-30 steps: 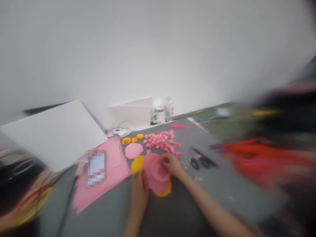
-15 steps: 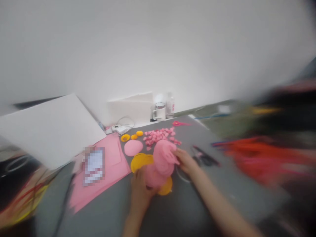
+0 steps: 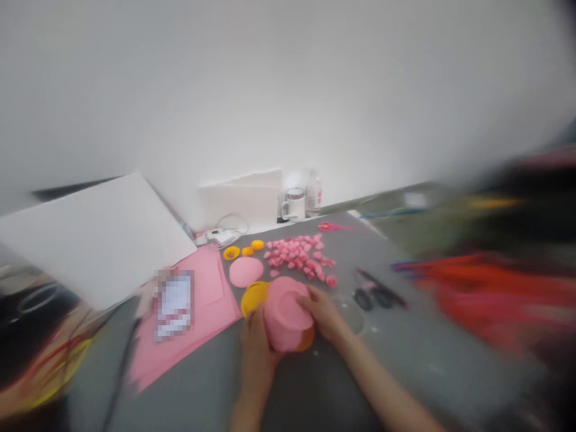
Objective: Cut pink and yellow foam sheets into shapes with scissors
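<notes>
A plain white wall [image 3: 288,90] fills the far side, cut off above. Before it stands a dark grey table [image 3: 310,396], its near edge out of view. At left, a flat white rectangular board [image 3: 99,246] is tilted, its left side cut off. At right, a loose orange-red heap [image 3: 477,294] is too smeared by blur to identify. Pink flat sheets [image 3: 209,282] lie at left, partly covered by a pixelated patch [image 3: 174,306].

In the near middle, the left hand [image 3: 258,336] and right hand [image 3: 323,312] hold a soft-looking pink round layered piece [image 3: 288,315] between them, one at each side; some fingertips are hidden. Yellow round pieces [image 3: 252,299] show from under it at left and right, mostly covered. A flat pink disc [image 3: 246,272] lies just beyond at left.

Far off stand a white handled mug [image 3: 295,208] and a clear labelled bottle [image 3: 315,195], the label unreadable. Black-handled scissors [image 3: 372,296] lie right of the right hand, blurred. Beyond the hands are scattered small pink lumps [image 3: 292,253], and left of these, small yellow round pieces [image 3: 231,252].
</notes>
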A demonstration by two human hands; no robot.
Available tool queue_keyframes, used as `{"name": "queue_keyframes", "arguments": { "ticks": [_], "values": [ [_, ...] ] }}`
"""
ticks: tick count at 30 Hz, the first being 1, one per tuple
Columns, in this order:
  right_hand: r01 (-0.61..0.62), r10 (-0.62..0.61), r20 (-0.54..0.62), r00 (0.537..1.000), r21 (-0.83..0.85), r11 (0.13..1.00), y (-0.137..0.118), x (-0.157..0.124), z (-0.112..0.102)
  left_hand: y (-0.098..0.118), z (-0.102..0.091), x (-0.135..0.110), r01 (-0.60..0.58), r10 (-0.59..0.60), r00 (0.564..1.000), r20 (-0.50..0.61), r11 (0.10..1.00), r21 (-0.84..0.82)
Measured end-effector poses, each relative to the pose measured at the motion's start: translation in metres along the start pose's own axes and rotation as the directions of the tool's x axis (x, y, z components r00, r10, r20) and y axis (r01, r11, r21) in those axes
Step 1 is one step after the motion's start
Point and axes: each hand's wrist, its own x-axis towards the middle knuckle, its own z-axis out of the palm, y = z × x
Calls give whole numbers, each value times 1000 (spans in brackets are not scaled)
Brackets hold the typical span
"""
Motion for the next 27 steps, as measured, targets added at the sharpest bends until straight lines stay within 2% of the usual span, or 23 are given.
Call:
{"name": "queue_keyframes", "arguments": {
  "ticks": [2,5,8,11,14,17,23,27],
  "values": [
    [143,-148,-2,989,-241,960,3,1,1,-2,-1,1,-5,5,1000,11,1000,-16],
    [322,-379,14,925,-558,765,12,2,-2,-1,-6,1,3,-2,997,75,1000,-20],
    [373,-483,46,874,-700,609,23,-4,-10,1,-9,0,42,-42,993,113,999,3],
    [407,-507,105,856,-740,535,33,-19,-21,0,-7,0,75,-78,991,110,997,30],
    [407,-499,122,858,-755,514,41,-34,-26,-2,-3,0,72,-77,989,127,997,39],
    [396,-505,99,857,-754,524,48,-38,-19,-5,0,0,53,-57,992,110,998,42],
    [415,-535,77,841,-726,548,58,-27,11,-13,7,-1,-27,24,999,45,997,68],
    [447,-552,81,830,-689,570,53,-21,15,-20,9,-3,25,-26,1000,16,998,61]
  ]
}}
